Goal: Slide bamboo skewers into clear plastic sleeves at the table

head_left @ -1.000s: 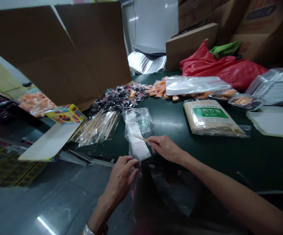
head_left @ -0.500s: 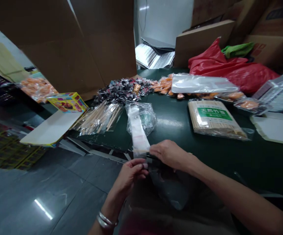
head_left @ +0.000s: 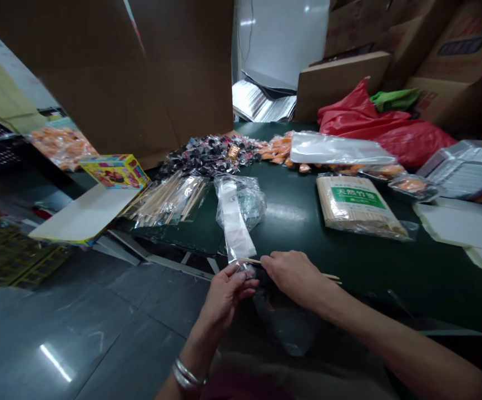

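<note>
My left hand (head_left: pixel 227 293), with a silver bracelet at the wrist, is closed in a pinch on the end of a clear plastic bag (head_left: pixel 247 272) at the table's front edge. My right hand (head_left: pixel 293 278) is closed around thin bamboo sticks (head_left: pixel 249 260). Their tips point left, close to the fingers of my left hand; the other ends (head_left: pixel 331 277) stick out behind the right wrist. A stack of narrow clear bags (head_left: pixel 237 228) lies just beyond both hands, on top of a crumpled clear wrapper (head_left: pixel 252 203). How far the tips reach into the bag I cannot tell.
Bagged sticks (head_left: pixel 169 200) lie left on the green table (head_left: pixel 291 222), behind them a pile of small black packets (head_left: pixel 207 155). To the right is a pack of bamboo sticks (head_left: pixel 357 205). A yellow box (head_left: pixel 118 171), orange packets (head_left: pixel 276 149) and a red bag (head_left: pixel 349 114) surround these.
The bamboo sticks in my right hand now show clearly, their tips by the bag end. My left hand has shifted slightly up and right. The view has turned a little.
</note>
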Demonstrator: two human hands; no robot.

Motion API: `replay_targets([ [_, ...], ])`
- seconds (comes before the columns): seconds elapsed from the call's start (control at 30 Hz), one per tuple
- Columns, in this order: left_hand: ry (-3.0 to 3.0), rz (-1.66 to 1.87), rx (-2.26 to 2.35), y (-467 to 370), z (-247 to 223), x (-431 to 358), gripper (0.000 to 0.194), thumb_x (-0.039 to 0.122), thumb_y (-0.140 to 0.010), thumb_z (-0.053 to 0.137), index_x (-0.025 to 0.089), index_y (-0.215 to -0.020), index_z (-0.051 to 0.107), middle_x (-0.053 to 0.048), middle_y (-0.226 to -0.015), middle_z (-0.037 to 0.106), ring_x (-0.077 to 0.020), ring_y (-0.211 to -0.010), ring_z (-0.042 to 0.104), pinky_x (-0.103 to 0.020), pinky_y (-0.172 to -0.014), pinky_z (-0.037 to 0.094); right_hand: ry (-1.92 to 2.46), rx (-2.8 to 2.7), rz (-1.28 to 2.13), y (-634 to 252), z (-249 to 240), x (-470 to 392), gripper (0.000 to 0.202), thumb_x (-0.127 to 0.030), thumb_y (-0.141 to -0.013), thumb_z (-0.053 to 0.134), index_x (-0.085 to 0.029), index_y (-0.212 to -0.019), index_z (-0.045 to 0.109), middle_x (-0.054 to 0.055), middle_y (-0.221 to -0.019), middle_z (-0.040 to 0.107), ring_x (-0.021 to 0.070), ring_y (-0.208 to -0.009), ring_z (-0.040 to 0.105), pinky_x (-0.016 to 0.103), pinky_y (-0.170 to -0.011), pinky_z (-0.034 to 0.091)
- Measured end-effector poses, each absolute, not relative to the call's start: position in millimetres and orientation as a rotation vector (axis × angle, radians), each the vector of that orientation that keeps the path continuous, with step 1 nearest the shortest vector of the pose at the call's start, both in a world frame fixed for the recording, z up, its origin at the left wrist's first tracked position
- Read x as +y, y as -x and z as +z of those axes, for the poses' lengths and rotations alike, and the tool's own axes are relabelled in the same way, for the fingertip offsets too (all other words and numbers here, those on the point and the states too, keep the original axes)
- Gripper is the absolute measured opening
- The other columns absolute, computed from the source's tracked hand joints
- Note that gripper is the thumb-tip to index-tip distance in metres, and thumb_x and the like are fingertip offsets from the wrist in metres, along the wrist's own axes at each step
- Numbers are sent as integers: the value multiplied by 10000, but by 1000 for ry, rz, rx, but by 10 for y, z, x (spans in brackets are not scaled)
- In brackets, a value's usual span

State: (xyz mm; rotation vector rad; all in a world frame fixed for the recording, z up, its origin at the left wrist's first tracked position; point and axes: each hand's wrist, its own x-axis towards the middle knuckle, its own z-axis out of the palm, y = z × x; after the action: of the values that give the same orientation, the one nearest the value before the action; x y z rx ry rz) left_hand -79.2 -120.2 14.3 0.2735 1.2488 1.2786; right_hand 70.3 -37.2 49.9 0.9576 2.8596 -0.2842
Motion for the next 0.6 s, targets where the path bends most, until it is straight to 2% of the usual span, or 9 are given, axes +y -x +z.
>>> replay_targets([
  [0.13,-291,1309,1249,724,104,-1223,302,175,-679,734,134,-945,597,-53,-821,697,-126,-644,677,-179,-533,531,-1112,2788,-293,-590,498,-480,220,-79,-864,433,-160,-985,598,116,-933,625,242,-786,651,299,-630,451],
  [0.27,-295,1330,1309,637,0,-1196,313,283,-646,753,144,-833,545,-27,-727,688,-128,-562,655,-197,-501,501,-1151,2758,-388,-455,573,-471,203,-69,-853,435,-135,-948,603,148,-1028,590,239,-841,647,296,-666,467],
  [0.37,-335,1318,1306,555,-98,-1152,354,381,-631,746,151,-783,524,-4,-628,659,-131,-519,632,-203,-497,472,-1190,2755,-442,-354,602,-391,150,-103,-824,524,-123,-963,579,161,-990,622,269,-864,646,320,-694,469],
  [0.43,-397,1261,1292,533,-132,-1141,369,440,-643,712,151,-798,542,-2,-626,649,-144,-521,626,-233,-517,476,-1289,2736,-467,-297,590,-323,224,-124,-802,577,-118,-1023,537,165,-941,653,280,-860,652,328,-693,467],
  [0.5,-560,1148,1359,572,-106,-1171,369,470,-682,659,150,-848,581,-24,-691,663,-163,-559,624,-269,-544,481,-1412,2737,-464,-265,556,-267,214,-146,-845,532,-125,-1056,500,158,-890,674,278,-828,661,335,-677,460],
  [0.6,-993,1064,1732,751,60,-1283,280,428,-744,606,170,-851,628,-34,-761,666,-167,-663,597,-270,-615,458,-1550,2803,-416,-284,486,-232,141,-183,-911,421,-158,-1028,496,123,-833,688,259,-760,667,324,-651,439],
])
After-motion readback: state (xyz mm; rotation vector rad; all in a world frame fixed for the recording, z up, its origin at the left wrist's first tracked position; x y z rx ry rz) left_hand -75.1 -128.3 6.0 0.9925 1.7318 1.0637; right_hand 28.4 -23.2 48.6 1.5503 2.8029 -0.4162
